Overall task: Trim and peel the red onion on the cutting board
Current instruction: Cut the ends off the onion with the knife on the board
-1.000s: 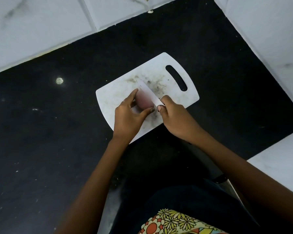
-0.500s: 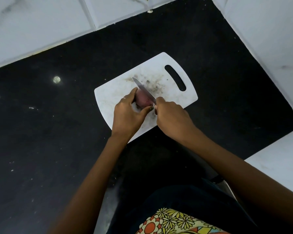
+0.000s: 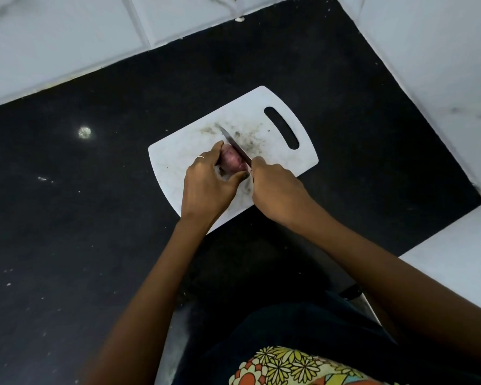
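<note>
**Two hands on the onion, blade now set for the end cut**

Your left hand (image 3: 206, 187) grips the red onion (image 3: 232, 161) on the cutting board (image 3: 278, 151), fingers curled round it. Your right hand (image 3: 275, 190) is wrapped round the handle of the knife (image 3: 235, 147). A second ago the blade lay flat-side up over the onion; it's now turned edge-down along the onion's right side, tip pointing away from you. Looks like the trim cut is starting. Skin still on, no cut-off end visible. Thumb sits close to the blade, so watch it.
</note>
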Demonstrator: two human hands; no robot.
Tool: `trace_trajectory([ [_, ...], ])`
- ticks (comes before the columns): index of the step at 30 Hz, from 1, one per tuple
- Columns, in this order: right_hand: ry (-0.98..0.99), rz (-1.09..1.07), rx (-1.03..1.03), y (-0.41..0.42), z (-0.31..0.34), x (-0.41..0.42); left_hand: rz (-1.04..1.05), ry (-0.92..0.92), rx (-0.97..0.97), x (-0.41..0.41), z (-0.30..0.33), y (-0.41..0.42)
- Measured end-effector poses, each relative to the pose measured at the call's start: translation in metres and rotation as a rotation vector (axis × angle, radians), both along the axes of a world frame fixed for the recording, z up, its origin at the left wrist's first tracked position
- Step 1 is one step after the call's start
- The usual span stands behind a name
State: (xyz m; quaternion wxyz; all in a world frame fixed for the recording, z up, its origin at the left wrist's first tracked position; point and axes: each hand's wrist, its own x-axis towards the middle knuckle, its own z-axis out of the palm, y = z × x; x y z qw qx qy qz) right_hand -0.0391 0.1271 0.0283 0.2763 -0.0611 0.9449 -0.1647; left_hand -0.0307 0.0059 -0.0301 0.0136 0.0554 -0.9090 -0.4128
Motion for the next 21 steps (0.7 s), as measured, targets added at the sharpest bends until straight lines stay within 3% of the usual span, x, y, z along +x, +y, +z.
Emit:
trace_trajectory([
  [21,0.015,-0.042,-0.006,-0.004,-0.002,0.001,0.009,0.042,-0.043,-0.004,-0.007,0.003],
])
